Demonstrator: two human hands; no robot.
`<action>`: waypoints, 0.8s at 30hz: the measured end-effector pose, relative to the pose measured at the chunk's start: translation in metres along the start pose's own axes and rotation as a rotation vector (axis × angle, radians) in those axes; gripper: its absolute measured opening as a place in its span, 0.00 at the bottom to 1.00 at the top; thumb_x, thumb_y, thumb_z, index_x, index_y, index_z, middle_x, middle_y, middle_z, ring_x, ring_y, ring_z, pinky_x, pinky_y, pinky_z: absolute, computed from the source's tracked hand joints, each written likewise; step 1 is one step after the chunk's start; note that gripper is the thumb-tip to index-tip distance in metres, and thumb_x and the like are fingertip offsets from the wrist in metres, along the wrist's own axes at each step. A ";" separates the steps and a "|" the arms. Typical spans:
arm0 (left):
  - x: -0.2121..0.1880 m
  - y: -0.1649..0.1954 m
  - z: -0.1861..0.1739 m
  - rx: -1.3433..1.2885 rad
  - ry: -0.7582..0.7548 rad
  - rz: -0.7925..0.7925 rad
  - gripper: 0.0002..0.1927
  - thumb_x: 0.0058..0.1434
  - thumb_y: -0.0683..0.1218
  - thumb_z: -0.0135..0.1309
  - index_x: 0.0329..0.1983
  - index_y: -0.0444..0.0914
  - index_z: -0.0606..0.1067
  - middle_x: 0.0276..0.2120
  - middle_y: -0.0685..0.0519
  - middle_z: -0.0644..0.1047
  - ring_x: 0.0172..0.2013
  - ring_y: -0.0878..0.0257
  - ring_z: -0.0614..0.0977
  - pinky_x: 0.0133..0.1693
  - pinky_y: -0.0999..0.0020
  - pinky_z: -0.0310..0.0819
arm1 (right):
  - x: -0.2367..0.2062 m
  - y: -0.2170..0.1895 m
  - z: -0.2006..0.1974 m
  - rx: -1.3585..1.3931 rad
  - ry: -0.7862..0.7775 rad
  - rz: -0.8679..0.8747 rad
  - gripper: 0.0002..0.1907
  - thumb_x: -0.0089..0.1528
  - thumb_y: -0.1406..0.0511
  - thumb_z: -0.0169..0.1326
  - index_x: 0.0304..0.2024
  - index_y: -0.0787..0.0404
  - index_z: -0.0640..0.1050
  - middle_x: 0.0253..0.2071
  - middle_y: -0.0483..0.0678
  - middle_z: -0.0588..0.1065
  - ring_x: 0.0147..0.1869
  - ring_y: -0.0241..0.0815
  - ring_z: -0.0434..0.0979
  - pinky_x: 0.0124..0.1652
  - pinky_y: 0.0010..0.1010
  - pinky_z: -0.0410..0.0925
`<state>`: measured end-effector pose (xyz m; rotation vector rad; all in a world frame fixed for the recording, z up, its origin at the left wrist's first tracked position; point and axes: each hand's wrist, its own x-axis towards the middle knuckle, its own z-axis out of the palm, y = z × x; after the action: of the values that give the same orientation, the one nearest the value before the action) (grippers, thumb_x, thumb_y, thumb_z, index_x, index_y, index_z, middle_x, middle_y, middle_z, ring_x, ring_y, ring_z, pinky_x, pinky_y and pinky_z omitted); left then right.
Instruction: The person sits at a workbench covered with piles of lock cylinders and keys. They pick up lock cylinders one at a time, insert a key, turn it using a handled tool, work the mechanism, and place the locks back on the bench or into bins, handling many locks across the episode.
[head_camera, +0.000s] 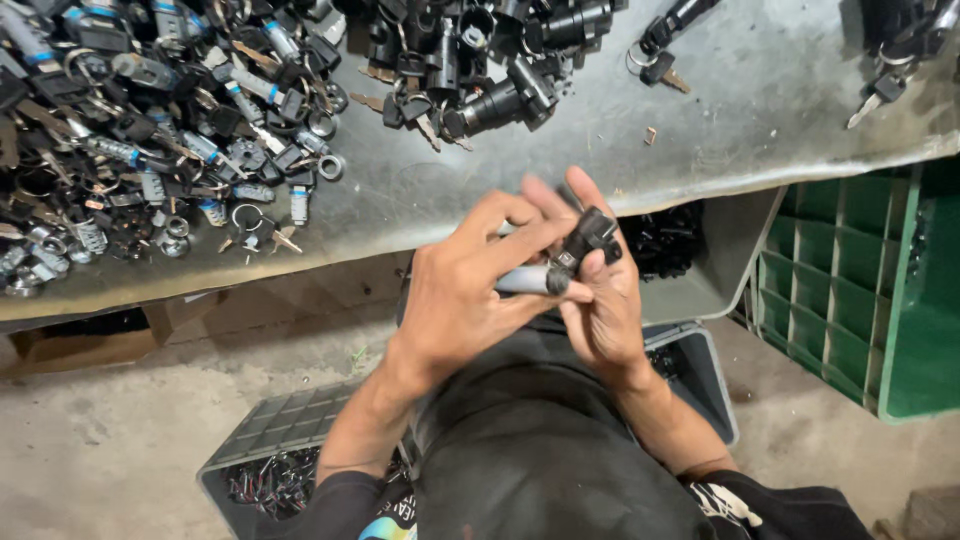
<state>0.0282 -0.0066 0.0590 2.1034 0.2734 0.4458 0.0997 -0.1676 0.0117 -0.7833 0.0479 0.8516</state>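
Observation:
My two hands meet below the front edge of a grey metal table (480, 190). My left hand (465, 295) grips a silver-grey lock cylinder (525, 281) by its barrel. My right hand (605, 300) pinches the small black key head (592, 236) at the cylinder's end, fingers curled around it. Both hands touch the same part. My dark trousers fill the view beneath them.
A big heap of keys, rings and silver lock cylinders (150, 120) covers the table's left. Black lock housings (480, 60) pile at the top centre. A green plastic crate (860, 290) stands right. A grey bin with wire parts (290, 470) sits on the floor.

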 end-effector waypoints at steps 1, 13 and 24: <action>0.002 -0.004 0.001 0.027 0.041 0.008 0.22 0.55 0.44 0.68 0.53 0.47 0.76 0.45 0.59 0.75 0.38 0.60 0.83 0.37 0.66 0.78 | 0.000 0.002 -0.003 0.014 0.024 -0.019 0.34 0.71 0.62 0.58 0.72 0.67 0.58 0.57 0.54 0.69 0.59 0.43 0.74 0.63 0.39 0.70; 0.036 -0.009 0.004 0.230 0.177 -0.121 0.22 0.57 0.43 0.70 0.54 0.47 0.78 0.41 0.55 0.73 0.36 0.58 0.81 0.35 0.63 0.75 | 0.001 -0.013 0.009 0.081 0.010 -0.029 0.47 0.61 0.65 0.65 0.74 0.55 0.50 0.59 0.50 0.68 0.69 0.48 0.71 0.66 0.45 0.70; 0.023 -0.013 -0.020 -0.131 0.122 0.026 0.18 0.54 0.33 0.59 0.47 0.41 0.80 0.42 0.54 0.81 0.41 0.62 0.82 0.43 0.70 0.78 | 0.000 0.007 -0.008 0.114 0.035 -0.036 0.36 0.71 0.62 0.60 0.75 0.59 0.56 0.52 0.51 0.70 0.60 0.48 0.72 0.56 0.44 0.71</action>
<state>0.0404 0.0243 0.0628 1.9567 0.2796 0.5933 0.0975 -0.1702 0.0017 -0.6904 0.1120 0.7941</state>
